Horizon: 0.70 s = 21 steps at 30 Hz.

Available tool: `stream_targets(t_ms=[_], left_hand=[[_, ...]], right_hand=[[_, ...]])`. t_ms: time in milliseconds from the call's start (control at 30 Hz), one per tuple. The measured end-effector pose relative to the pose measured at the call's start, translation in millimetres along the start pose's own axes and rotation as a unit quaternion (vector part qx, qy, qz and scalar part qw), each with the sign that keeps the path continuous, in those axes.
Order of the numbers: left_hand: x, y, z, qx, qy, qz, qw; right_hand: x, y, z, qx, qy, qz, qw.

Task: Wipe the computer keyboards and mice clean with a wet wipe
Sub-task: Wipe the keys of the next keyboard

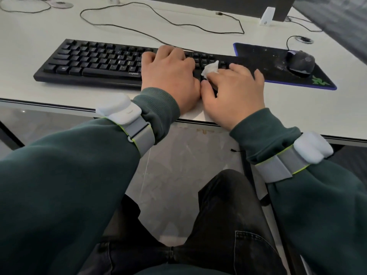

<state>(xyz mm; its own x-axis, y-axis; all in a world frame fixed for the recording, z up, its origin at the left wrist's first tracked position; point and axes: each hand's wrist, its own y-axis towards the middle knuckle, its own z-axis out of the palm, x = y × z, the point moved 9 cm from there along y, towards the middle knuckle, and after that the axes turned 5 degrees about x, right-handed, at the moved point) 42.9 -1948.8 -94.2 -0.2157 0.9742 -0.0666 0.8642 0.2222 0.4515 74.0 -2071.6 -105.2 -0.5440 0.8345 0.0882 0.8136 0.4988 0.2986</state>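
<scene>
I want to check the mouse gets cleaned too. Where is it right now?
In the head view, the mouse sits at the far right on the mouse pad, right of the keyboard and beyond the right hand, untouched.

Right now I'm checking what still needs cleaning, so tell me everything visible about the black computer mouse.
The black computer mouse is a rounded, matte plastic-looking shell with a dark cable running from its far end. It sits flat at the far right of a black, blue-edged mouse pad, which shows whitish specks beside it. Neither hand touches it; the wipe is over at the keyboard.
</scene>
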Motion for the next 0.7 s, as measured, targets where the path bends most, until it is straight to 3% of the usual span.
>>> stream_targets(t_ms=[167, 300, 367, 533, 700], left_hand=[[0.4, -0.7, -2.9, -0.004, 0.008, -0.008, 1.0], [2.4, 0.5, -2.6, -0.001, 0.01, -0.01, 1.0], [5.2, 1.5, -1.3, 0.008, 0.003, -0.015, 1.0], [-5.5, -0.1, 2.8, 0.013, -0.028, 0.035, 0.999], [-7.3, 1.2, 1.8, 0.013, -0.029, 0.05, 0.998]], right_hand=[[-9.4, -7.3, -1.9, -0.026, -0.028, 0.03, 0.999], [-6.9, -12.1, -3.5, -0.049, -0.026, 0.007, 0.998], [-21.5, -11.9, -10.3, -0.051, -0.024, 0.05, 0.997], [-58.1, 8.0, -7.8, 0.028, 0.006, 0.135, 0.99], [-26.6, 50.2, 6.4, 0.115, 0.048, 0.076, 0.989]])
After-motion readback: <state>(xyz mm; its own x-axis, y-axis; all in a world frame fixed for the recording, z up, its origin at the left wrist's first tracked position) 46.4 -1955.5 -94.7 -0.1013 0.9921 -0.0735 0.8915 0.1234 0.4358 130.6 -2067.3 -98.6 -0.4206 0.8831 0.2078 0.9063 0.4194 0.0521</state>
